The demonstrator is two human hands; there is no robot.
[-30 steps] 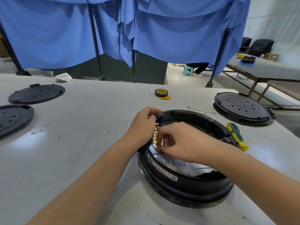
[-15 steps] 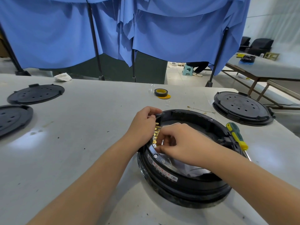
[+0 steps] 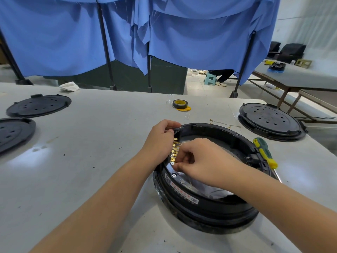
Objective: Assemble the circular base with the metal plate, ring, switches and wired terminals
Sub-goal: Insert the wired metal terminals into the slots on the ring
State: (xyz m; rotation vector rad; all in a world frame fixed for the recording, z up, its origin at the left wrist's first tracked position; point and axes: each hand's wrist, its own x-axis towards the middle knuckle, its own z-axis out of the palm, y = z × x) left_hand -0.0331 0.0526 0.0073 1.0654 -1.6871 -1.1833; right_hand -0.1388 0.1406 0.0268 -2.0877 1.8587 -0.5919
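Observation:
A black circular base [image 3: 209, 207] sits on the white table in front of me, with a shiny metal plate [image 3: 217, 190] showing inside it. A row of brass terminals [image 3: 174, 150] stands along its left inner rim. My left hand [image 3: 160, 141] grips the rim from outside, thumb and fingers curled over the edge beside the terminals. My right hand [image 3: 202, 161] reaches in from the right, its fingertips pinching at the lowest terminal; what lies between them is hidden.
A green-and-yellow screwdriver [image 3: 265, 152] rests on the base's right rim. A tape roll [image 3: 180, 104] and a loose wire [image 3: 226, 124] lie behind it. Black round covers sit at right [image 3: 269, 121] and far left [image 3: 38, 105], [image 3: 12, 132]. Blue curtains hang behind the table.
Both hands stay at the terminal row; my right hand's fingers have shifted slightly lower along it. The base has not moved.

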